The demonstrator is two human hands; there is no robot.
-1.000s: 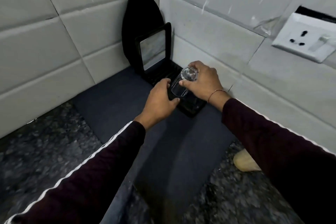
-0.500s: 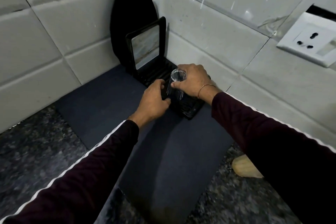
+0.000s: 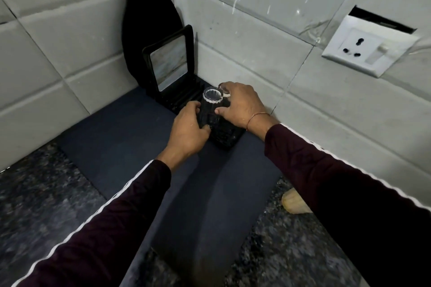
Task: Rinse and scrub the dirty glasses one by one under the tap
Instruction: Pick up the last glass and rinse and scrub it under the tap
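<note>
A clear drinking glass (image 3: 211,105) stands upside down on a black ribbed rack (image 3: 227,135) in the corner of the counter, its round base facing up. My left hand (image 3: 189,130) wraps the glass's left side near the bottom. From the right, my right hand (image 3: 242,105) holds it, thumb on its wall and fingers curled behind the base. The lower part of the glass is hidden by my fingers. No tap is in view.
A dark blue mat (image 3: 140,144) covers the speckled granite counter (image 3: 39,205). A black-framed panel (image 3: 169,63) leans upright against a black teardrop-shaped board (image 3: 149,21) in the tiled corner. A wall socket (image 3: 368,51) sits at right. A pale wooden object (image 3: 293,202) peeks out under my right sleeve.
The glass has gone from tilted and lifted above the rack to standing upside down on it. Both hands came down with it and stay on it.
</note>
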